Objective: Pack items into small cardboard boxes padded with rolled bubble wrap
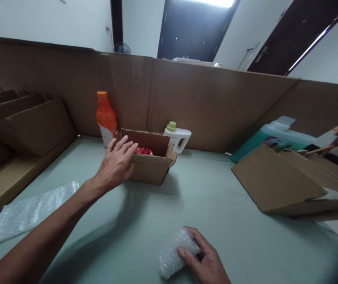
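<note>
In the head view, my right hand [203, 256] is closed around a bubble-wrapped bundle [176, 250] low over the front of the table. The wrap hides what is inside it. My left hand [117, 161] reaches forward to the left end of a small open cardboard box [148, 169], its fingers stretched out over the edge. Whether the fingertips press on the cardboard I cannot tell. Something red and shiny [143, 151] shows inside the box, mostly hidden by the front wall. Behind the box stand an orange bottle [106, 116] and a white jug with a green cap [178, 138].
A flat piece of bubble wrap [34, 209] lies on the pale green table [210, 205] at left. Open cardboard boxes [38, 126] stand far left. On the right, another carton [278, 181] sits before a large teal-liquid bottle [271, 134]. A cardboard wall [216, 102] closes off the back.
</note>
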Available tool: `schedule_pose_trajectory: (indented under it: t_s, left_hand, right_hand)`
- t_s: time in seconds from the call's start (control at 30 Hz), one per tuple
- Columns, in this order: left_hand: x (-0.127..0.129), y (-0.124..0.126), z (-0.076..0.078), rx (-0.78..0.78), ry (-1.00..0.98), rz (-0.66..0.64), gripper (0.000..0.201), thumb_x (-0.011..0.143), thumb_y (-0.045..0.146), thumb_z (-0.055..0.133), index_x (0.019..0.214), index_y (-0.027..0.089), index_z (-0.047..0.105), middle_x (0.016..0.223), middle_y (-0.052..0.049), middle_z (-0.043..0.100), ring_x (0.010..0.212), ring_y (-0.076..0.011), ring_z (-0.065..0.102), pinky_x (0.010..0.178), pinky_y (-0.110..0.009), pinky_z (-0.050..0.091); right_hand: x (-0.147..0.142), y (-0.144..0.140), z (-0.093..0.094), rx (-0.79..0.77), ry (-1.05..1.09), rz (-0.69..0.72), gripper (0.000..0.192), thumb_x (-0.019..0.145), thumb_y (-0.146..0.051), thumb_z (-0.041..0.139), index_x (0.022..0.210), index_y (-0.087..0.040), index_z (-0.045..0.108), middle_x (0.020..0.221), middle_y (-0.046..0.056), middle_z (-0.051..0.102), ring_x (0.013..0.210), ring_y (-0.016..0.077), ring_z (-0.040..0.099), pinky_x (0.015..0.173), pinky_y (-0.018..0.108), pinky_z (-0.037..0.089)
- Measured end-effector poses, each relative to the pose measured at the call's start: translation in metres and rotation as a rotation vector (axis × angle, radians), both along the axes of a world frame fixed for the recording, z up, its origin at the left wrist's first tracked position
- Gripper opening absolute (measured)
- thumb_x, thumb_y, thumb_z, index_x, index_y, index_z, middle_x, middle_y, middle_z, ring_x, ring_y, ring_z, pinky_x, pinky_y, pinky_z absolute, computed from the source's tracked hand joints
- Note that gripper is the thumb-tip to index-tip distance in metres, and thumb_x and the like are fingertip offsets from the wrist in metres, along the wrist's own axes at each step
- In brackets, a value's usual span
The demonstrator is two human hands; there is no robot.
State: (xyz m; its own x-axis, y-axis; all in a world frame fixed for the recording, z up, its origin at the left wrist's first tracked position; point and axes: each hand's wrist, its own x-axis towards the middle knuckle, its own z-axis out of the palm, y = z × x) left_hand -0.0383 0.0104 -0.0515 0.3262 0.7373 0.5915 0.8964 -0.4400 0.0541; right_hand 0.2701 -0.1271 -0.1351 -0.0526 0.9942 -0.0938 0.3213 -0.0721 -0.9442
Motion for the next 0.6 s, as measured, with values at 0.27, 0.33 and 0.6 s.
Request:
schedule_pose_trajectory:
  t_s: [0.27,0.33,0.6]
  left_hand:
    - [-0.007,-0.046,-0.001,0.007,0.109,-0.083,0.028,0.089,0.005,0.043,0.089,0.019,0.067,0.074,-0.002,0.066,0.075,-0.0204,0.060,0.111,-0.058,0.034]
    - [-0.008,-0.074,0.001,0.002,0.086,-0.099,0.028,0.090,0.005,0.042,0.088,0.019,0.066,0.072,-0.001,0.063,0.073,-0.0198,0.058,0.110,-0.057,0.034]
    - [-0.007,-0.127,0.001,0.015,-0.005,-0.151,0.031,0.095,0.005,0.039,0.093,0.016,0.068,0.074,-0.002,0.065,0.073,-0.0188,0.058,0.113,-0.056,0.030]
  right_hand:
    - [0.033,0.017,0.068,0.332,-0.117,-0.107,0.033,0.077,-0.042,0.079,0.105,-0.026,0.071,0.093,0.006,0.077,0.074,0.0220,0.073,0.064,0.026,0.061]
    - [0.030,0.022,0.093,0.491,-0.127,-0.100,0.030,0.081,-0.039,0.077,0.108,-0.028,0.069,0.097,0.006,0.077,0.077,0.0221,0.073,0.063,0.026,0.061]
    - [-0.051,0.082,0.155,0.766,-0.749,0.426,0.026,0.087,-0.018,0.061,0.110,-0.027,0.069,0.107,0.005,0.074,0.091,0.0237,0.067,0.079,0.038,0.051]
